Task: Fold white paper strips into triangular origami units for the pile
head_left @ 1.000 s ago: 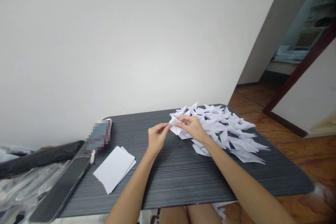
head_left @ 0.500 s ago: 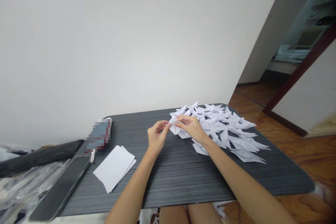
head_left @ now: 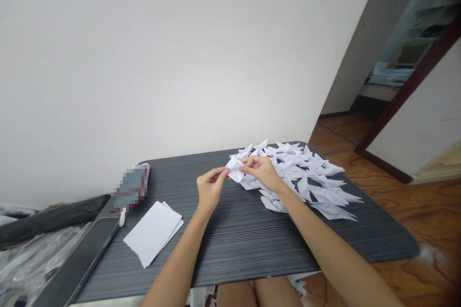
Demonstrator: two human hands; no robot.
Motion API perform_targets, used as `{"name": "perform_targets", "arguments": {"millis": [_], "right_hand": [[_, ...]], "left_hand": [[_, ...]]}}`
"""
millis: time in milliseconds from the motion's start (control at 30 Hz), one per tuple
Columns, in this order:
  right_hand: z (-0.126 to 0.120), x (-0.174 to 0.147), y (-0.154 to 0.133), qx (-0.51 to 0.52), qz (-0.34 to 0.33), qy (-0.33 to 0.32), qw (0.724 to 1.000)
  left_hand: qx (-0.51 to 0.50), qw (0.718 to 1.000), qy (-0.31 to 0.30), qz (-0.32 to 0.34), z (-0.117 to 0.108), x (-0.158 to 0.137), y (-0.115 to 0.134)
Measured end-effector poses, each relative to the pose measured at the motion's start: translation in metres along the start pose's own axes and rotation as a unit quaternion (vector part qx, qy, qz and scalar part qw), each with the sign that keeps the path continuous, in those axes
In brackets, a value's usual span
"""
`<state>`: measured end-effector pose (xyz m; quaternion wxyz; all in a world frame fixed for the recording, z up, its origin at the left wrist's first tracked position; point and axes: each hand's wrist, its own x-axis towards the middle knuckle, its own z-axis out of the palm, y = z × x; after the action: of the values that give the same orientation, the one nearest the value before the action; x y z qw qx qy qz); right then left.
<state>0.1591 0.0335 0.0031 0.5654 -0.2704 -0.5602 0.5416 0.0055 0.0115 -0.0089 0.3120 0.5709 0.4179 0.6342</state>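
Note:
Above the dark table (head_left: 230,249), a small piece of folded white paper (head_left: 235,170) is held up between both hands. My left hand (head_left: 211,186) pinches its left corner between thumb and fingers. On the other side, my right hand (head_left: 263,171) grips the right part, its fingertips covering some of the folds. Many folded white paper shapes with pointed ends (head_left: 327,195) lie in a spread heap beside and beyond my right hand. To the left of my left forearm rests a small stack of flat white paper sheets (head_left: 153,232).
A phone (head_left: 81,261) lies at the table's left edge, with a white plug (head_left: 123,217) near its top. Behind it is a blurred-out item (head_left: 130,187). A long black roll and clear plastic (head_left: 39,254) sit at far left. The wall (head_left: 216,57) borders the table's back.
The folded paper shows more of its face between my fingers, and my left hand has drawn slightly left. The whole view has shifted a little.

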Motion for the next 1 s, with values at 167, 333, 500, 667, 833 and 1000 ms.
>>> {"name": "perform_targets", "arguments": {"millis": [167, 333, 500, 667, 833, 1000], "right_hand": [[0.004, -0.001, 0.002, -0.016, -0.004, -0.016, 1.0], [0.009, 0.0, 0.008, -0.032, -0.035, 0.011, 0.999], [0.01, 0.0, 0.009, -0.037, -0.033, 0.023, 0.999], [0.01, 0.0, 0.009, -0.042, -0.032, 0.026, 0.998], [0.011, -0.001, 0.012, -0.037, -0.035, 0.029, 0.998], [0.009, -0.001, 0.011, -0.017, -0.002, -0.001, 1.0]], "left_hand": [[0.009, 1.0, -0.025, -0.004, 0.001, -0.001, 0.001], [-0.006, 0.999, -0.046, -0.014, 0.001, -0.002, -0.001], [-0.031, 0.997, -0.064, -0.01, 0.001, -0.003, -0.001], [-0.026, 0.998, -0.061, -0.015, 0.001, -0.003, 0.0], [-0.032, 0.997, -0.066, -0.028, 0.001, -0.003, 0.004], [-0.043, 0.996, -0.071, -0.037, -0.001, -0.001, 0.003]]}}
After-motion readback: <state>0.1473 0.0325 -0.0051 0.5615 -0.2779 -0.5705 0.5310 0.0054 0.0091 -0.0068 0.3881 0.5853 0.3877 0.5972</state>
